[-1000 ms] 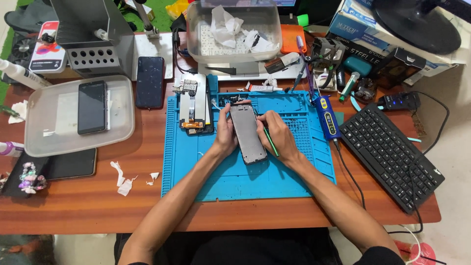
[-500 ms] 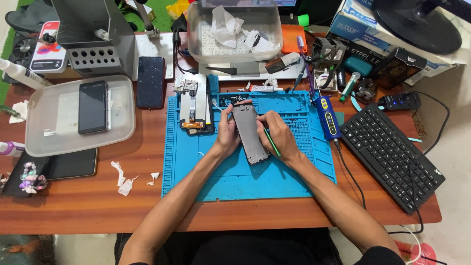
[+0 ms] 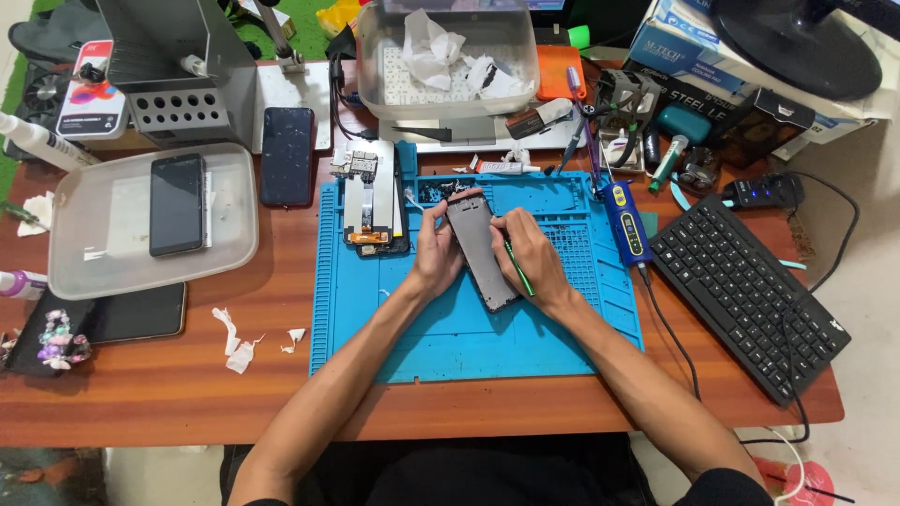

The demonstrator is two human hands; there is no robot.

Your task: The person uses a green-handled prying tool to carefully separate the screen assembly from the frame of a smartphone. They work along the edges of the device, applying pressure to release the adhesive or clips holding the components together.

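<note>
Wooden desk (image 3: 525,403) is carrying everything you are working over. Far on your left, a clear plastic tray (image 3: 94,267) is holding a dark phone (image 3: 177,204), another black phone (image 3: 139,312) is lying just below the tray, and torn white paper scraps (image 3: 240,343) are sitting near the mat's left edge. A third dark phone (image 3: 287,156) is lying above, between the tray and the blue silicone mat (image 3: 469,328). On the mat's upper left an opened phone with exposed boards (image 3: 373,199) is resting.

Your left hand (image 3: 437,248) is gripping the left edge of the dark phone frame (image 3: 482,249), fingers curled around it. That frame is lying tilted in the mat's middle, top end leaning left. Your right hand (image 3: 528,258) is pressing against the frame's right edge while pinching a thin green tool (image 3: 517,273), which is lying along that edge.

Right of the mat, a blue and yellow handheld device (image 3: 626,223) is lying beside a black keyboard (image 3: 745,295).
</note>
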